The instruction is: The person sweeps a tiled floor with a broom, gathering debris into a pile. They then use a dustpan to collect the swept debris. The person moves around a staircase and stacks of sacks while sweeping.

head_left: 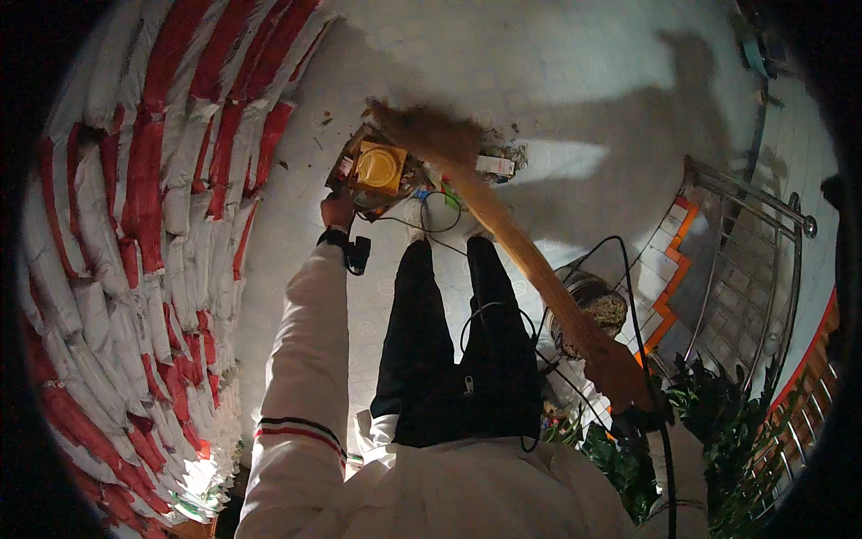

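My right hand (621, 382) is wrapped round the upper end of a long straw broom (516, 238), at the lower right. The broom slants up and left, and its blurred bristles meet the floor among litter. My left hand (337, 211) is closed at the near left corner of a shallow brown dustpan or cardboard box (368, 201); I cannot tell which. A yellow square package (380, 169) with a round shape on it lies inside among scraps. Beside the bristles lies a small white carton (495, 165) with loose debris. My feet stand just behind the litter.
Stacked red-and-white sacks (144, 189) fill the left side. At right are a metal railing (750, 196), orange-edged tiled steps (663, 269) and leafy plants (709, 409). A round container (602, 310) with grainy contents sits near my right leg. A black cable (628, 287) loops across my legs.
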`<state>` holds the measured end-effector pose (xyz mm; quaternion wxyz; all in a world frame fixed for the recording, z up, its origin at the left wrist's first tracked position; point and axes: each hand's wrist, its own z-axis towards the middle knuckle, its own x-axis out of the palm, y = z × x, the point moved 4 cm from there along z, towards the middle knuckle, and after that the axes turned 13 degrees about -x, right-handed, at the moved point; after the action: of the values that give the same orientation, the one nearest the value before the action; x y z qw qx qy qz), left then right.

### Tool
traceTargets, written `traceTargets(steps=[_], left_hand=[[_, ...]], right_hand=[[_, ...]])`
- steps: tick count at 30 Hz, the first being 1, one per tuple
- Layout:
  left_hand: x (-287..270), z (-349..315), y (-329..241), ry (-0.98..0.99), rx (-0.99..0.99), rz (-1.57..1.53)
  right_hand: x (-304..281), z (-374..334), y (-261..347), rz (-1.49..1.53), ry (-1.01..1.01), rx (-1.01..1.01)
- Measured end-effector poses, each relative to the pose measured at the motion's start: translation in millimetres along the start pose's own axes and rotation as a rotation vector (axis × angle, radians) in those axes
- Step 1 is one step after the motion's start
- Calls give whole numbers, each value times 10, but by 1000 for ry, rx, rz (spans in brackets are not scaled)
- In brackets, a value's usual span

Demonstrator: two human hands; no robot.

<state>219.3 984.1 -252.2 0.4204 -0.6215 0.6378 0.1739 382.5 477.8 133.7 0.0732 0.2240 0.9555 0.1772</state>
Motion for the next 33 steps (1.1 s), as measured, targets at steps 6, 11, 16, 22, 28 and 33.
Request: traceTargets(steps=[6, 11, 16, 22, 28, 33], left_hand=[[-242, -301, 96, -109, -73, 32], [-310, -366, 773, 49, 137, 2], [-484, -1063, 1578, 40, -151, -793], [-844, -2089, 1846, -29, -310, -866], [-830, -2750, 2322, -112, -564, -1056], [-807, -3263, 2575, -249, -619, -1168]], right_hand=[[-141, -212, 422, 471, 40, -136], [-95, -189, 964, -97, -44, -229], [26, 343, 1331, 259, 62, -290], [698, 1573, 1745, -23, 95, -404], [1478, 2139, 2112, -412, 291, -418], [1877, 2114, 1988, -549, 493, -501]])
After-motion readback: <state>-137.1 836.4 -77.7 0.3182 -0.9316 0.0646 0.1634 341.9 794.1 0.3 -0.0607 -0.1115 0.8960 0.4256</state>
